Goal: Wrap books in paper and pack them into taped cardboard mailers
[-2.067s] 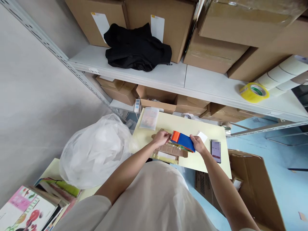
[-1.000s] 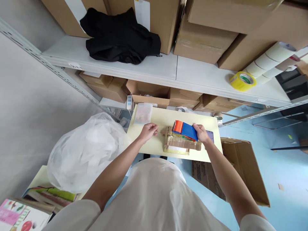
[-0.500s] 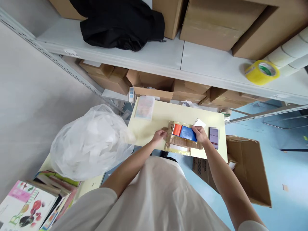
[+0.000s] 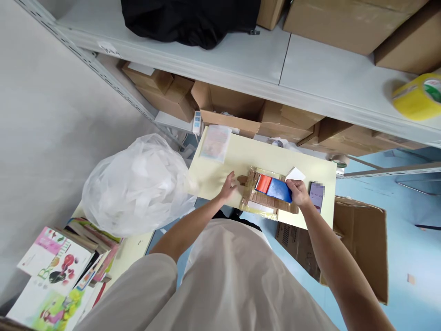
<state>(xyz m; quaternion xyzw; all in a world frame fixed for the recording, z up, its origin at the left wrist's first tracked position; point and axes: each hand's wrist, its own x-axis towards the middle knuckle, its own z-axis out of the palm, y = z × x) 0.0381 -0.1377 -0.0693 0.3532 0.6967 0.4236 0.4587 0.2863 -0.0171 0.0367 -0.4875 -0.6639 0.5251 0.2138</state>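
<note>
Taking the clock from the middle of the parcel (image 4: 267, 197), the taping is looking well along but not plainly finished: shiny clear tape is already covering the cardboard around its edges, and a white label (image 4: 261, 207) is showing near six o'clock, while a small brown flap (image 4: 242, 179) is jutting out between nine and ten, and that end is probably wanting more tape. Whether the underside is sealed, the view is not showing. The parcel itself is lying on the pale table (image 4: 237, 158), close to the edge nearest the person. The right hand (image 4: 298, 192), at three o'clock, is closing its fingers firmly around the blue end of the tape dispenser (image 4: 274, 186), whose orange end is pointing towards nine; the dispenser is sitting over the parcel, though whether it is pressing on the cardboard cannot be told. The left hand (image 4: 227, 186), at nine o'clock, is hovering near the flap with thumb and fingers well parted, seemingly holding nothing; whether a fingertip is just touching the flap is too small to tell. Some white cards (image 4: 295, 174) are lying at two o'clock, a phone (image 4: 316, 195) is resting at three beyond the right hand, and a clear packet (image 4: 216, 143) is lying at ten.
</note>
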